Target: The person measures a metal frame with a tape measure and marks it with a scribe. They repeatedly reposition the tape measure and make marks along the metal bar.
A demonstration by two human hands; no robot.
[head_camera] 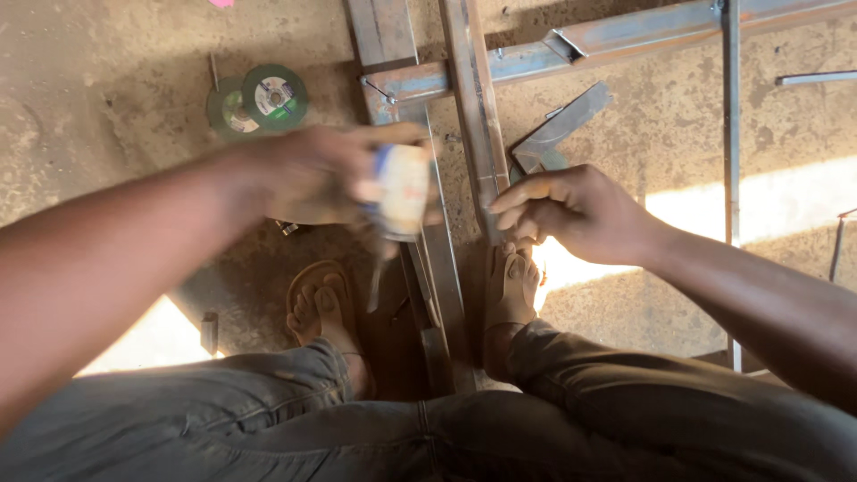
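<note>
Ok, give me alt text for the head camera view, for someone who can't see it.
Seen from above, a squatting person's left hand, blurred, holds a small white and blue object, while the right hand grips a metal bar of a frame on the dirt floor. Two green discs lie nearby.

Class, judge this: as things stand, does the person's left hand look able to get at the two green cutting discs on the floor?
Probably yes: the discs lie bare just beyond the left hand, nothing between, though it already holds a blurred white object.

A metalworking workshop: steel bars (473,116) on a dirt floor (107,98), with cutting discs (259,100) nearby.
</note>
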